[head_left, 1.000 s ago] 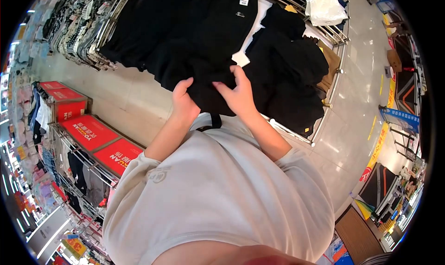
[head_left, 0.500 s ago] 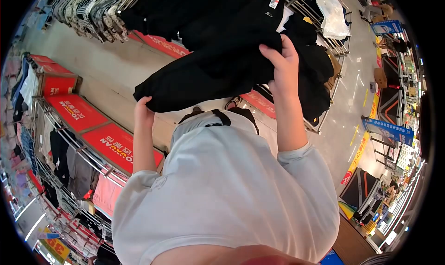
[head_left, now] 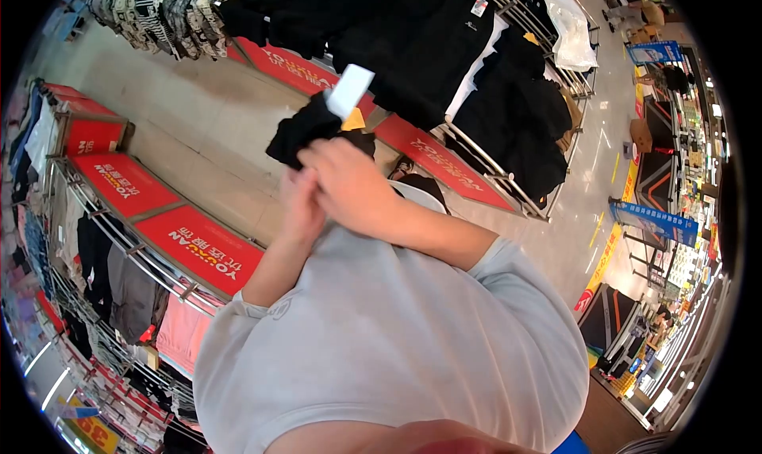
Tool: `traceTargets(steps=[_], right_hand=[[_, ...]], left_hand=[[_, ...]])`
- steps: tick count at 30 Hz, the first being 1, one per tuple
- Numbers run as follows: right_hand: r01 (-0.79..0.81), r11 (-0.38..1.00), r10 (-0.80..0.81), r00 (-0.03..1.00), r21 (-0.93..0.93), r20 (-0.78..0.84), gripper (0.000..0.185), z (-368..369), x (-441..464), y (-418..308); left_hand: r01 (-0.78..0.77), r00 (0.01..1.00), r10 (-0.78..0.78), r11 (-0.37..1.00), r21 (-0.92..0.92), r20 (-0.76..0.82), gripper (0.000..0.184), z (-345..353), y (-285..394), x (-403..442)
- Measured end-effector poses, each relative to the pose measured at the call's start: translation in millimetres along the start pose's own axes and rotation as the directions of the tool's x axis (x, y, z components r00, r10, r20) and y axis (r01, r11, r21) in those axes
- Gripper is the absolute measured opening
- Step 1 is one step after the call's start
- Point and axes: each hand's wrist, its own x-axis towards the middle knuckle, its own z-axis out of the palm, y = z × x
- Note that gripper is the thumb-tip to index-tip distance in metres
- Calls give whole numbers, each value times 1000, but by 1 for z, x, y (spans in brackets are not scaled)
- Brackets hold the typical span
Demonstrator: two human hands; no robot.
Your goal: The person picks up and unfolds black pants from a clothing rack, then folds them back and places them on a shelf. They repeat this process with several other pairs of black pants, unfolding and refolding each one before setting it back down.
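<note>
A black garment (head_left: 305, 130) is bunched up in front of my chest, its exact kind unclear. A white tag (head_left: 351, 90) and a small yellow tag (head_left: 354, 120) stick out from its far side. My right hand (head_left: 351, 182) lies over the near edge of the cloth with its fingers curled in. Just below and to the left, my left hand (head_left: 302, 203) is closed against the same edge, touching the right fingers. Both sets of fingertips are partly hidden and slightly blurred.
Ahead, a metal rack (head_left: 496, 159) carries several black clothes, including a black shirt (head_left: 432, 45) with a tag. Patterned clothes (head_left: 163, 13) hang at far left. Red sign panels (head_left: 194, 248) and a clothes rail run along my left. An aisle floor (head_left: 583, 192) lies to the right.
The black garment has gone from stretched out between my spread hands to a small bundle. My hands have come together, the right moving left and nearer, and the tags now show.
</note>
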Motion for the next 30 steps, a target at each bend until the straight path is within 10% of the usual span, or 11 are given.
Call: traceTargets(steps=[4, 9, 14, 24, 30], right_hand=[[312, 917, -225, 920, -250, 321, 47, 6, -12, -5], [65, 989, -112, 921, 135, 373, 30, -5, -20, -7], [223, 973, -211, 963, 54, -171, 45, -44, -2, 21], [-32, 889, -125, 942, 456, 310, 60, -59, 36, 52], [219, 945, -244, 966, 242, 81, 34, -51, 14, 46]], left_hand=[[213, 969, -235, 950, -229, -76, 39, -30, 18, 17], [285, 931, -309, 948, -142, -197, 35, -61, 27, 15], [172, 981, -159, 978, 119, -113, 41, -35, 56, 17], [257, 900, -420, 723, 642, 113, 45, 8, 95, 35], [244, 827, -510, 705, 666, 236, 49, 20, 100, 38]])
